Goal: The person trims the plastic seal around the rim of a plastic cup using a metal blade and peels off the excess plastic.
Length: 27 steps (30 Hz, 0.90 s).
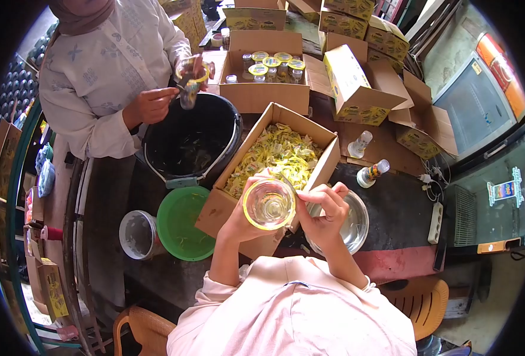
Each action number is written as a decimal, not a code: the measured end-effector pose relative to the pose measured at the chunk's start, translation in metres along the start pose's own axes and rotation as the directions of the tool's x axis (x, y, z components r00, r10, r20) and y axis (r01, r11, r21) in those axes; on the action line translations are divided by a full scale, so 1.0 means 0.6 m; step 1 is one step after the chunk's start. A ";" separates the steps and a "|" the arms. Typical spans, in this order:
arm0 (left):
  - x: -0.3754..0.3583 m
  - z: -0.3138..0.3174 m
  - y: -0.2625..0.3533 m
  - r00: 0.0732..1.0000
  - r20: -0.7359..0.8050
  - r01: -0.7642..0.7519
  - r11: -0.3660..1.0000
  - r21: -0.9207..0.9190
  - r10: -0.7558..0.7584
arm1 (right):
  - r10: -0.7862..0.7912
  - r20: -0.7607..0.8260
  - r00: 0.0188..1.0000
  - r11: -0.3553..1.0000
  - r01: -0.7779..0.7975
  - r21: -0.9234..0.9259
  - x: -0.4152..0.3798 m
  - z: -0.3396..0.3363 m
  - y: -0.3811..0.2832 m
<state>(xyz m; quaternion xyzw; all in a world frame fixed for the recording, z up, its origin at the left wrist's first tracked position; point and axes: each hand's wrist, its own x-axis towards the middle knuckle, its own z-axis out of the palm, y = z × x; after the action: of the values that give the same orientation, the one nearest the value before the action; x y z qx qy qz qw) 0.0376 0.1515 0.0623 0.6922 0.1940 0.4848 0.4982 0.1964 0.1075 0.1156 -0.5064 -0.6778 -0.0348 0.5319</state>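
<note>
My left hand (239,221) is wrapped round a clear cup (269,204) with a yellow rim, its round mouth turned up towards me. My right hand (324,210) is closed in a pinch against the right side of that rim. Whatever thin thing lies between those fingertips is too small to make out. Just beyond the cup, an open cardboard box (329,159) holds a heap of yellow and whitish scraps (277,155). A shiny metal bowl (357,228) sits beneath my right hand, partly hidden by it.
Across the table, a person (105,65) holds another yellow-rimmed cup (192,71) over a black bucket (230,136). A green basin (182,237) and white pail (136,234) stand at left. Two glasses (360,144) stand right; a box of yellow-topped glasses (262,98) lies behind.
</note>
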 end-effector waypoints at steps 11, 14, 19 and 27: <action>0.001 -0.007 0.004 0.999 0.036 0.032 0.999 -0.011 -0.032 | 0.031 0.032 0.999 0.992 -0.034 0.122 0.005 0.000 0.007; 0.001 -0.010 -0.001 0.999 0.037 -0.018 0.999 0.045 0.016 | 0.075 0.051 0.996 0.985 -0.082 0.152 0.001 0.001 0.014; 0.002 -0.010 -0.010 0.999 -0.016 -0.040 0.997 0.062 0.041 | 0.162 0.035 0.986 0.967 -0.166 0.196 -0.014 0.007 0.010; -0.001 0.000 -0.009 0.999 -0.041 -0.010 0.997 -0.080 0.007 | 0.077 -0.045 0.996 0.995 -0.074 0.070 -0.006 0.010 -0.007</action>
<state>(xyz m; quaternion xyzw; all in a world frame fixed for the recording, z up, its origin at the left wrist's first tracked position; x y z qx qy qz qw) 0.0383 0.1533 0.0575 0.6626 0.1816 0.5083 0.5193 0.1887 0.1067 0.1122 -0.5124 -0.6461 -0.0036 0.5657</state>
